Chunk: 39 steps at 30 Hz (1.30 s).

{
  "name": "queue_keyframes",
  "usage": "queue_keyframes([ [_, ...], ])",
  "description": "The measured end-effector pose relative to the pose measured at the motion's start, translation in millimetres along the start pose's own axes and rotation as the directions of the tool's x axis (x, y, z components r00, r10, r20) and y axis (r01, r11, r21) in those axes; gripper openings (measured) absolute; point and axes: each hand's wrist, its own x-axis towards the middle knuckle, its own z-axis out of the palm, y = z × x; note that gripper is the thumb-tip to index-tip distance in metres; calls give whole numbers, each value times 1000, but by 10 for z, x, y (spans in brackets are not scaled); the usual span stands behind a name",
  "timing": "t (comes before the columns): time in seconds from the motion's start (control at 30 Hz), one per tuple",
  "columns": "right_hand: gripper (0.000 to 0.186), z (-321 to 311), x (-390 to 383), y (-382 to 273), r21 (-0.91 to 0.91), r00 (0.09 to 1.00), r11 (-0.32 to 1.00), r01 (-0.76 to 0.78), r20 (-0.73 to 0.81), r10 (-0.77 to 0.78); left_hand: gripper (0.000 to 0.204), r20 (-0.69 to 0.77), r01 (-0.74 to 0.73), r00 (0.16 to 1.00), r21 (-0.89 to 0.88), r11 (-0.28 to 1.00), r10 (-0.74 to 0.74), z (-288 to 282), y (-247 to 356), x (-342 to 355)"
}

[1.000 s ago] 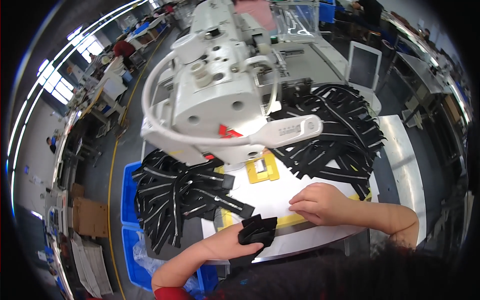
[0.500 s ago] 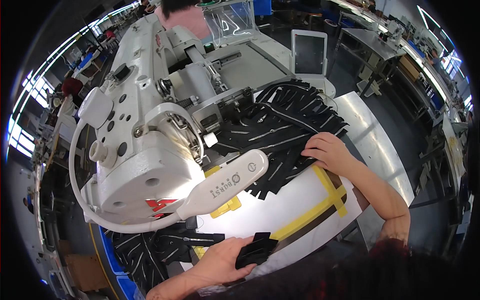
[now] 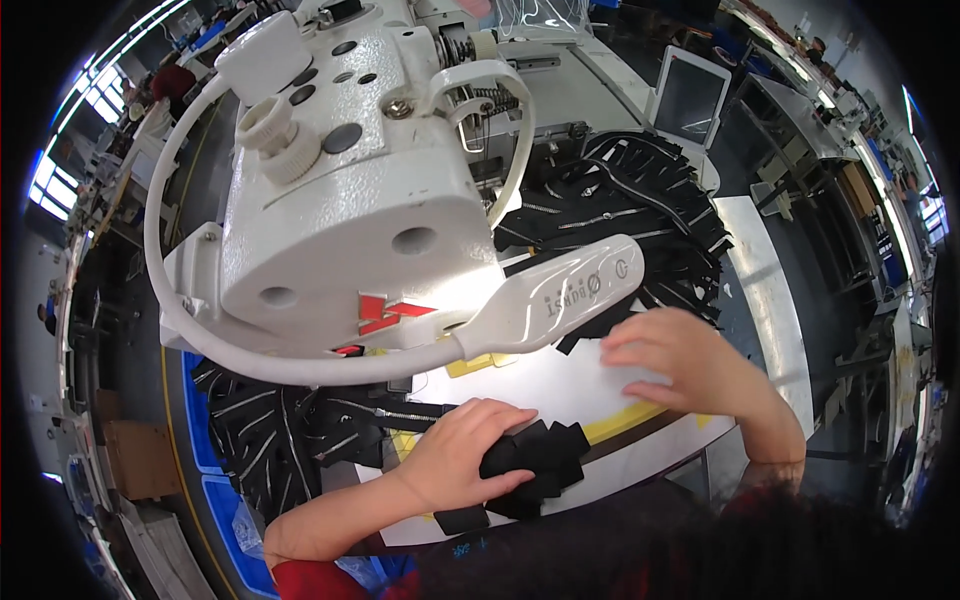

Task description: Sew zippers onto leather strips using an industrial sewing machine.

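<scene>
My left hand (image 3: 462,452) is closed over a bunch of small black fabric pieces (image 3: 548,458) at the table's near edge, thumb on the near side and fingers across the top. My right hand (image 3: 684,362) is over the white tabletop with its fingers apart and nothing visible in them. Beyond it lies a large heap of black zippers (image 3: 650,215), partly hidden by the lamp. More black zippers (image 3: 262,425) hang in a bundle to the left of my left hand.
A white sewing machine (image 3: 350,200) fills the middle, with a white lamp (image 3: 560,295) on a bent neck reaching over the table. Yellow tape (image 3: 620,420) marks the table's front. Blue bins (image 3: 225,500) stand below left, and a screen (image 3: 690,95) stands behind the heap.
My right hand has left the edge of the zipper heap and come nearer. The black pieces at my left hand now spread wider. The whole view has shifted, with the machine appearing larger.
</scene>
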Motion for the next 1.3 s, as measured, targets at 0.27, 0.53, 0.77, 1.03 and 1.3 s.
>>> queue_keyframes([
  [0.27,36,593,184,-339,287,979,957,32,186,-88,41,-51,-45,998,14,999,46,91,-25,37],
  [0.53,24,322,302,-177,497,971,856,-142,238,24,27,81,-162,983,-18,987,163,85,-130,-30],
  [0.77,24,532,569,-227,901,955,416,-126,-3,297,25,-261,-92,964,-136,986,54,124,-235,-48],
  [1.03,31,834,783,-119,-21,792,907,420,-479,-378,26,-6,218,910,-845,489,-415,135,-270,-63],
  [1.3,21,879,651,-104,163,895,939,302,-387,-220,16,-265,224,882,-489,843,-389,90,-212,-9],
])
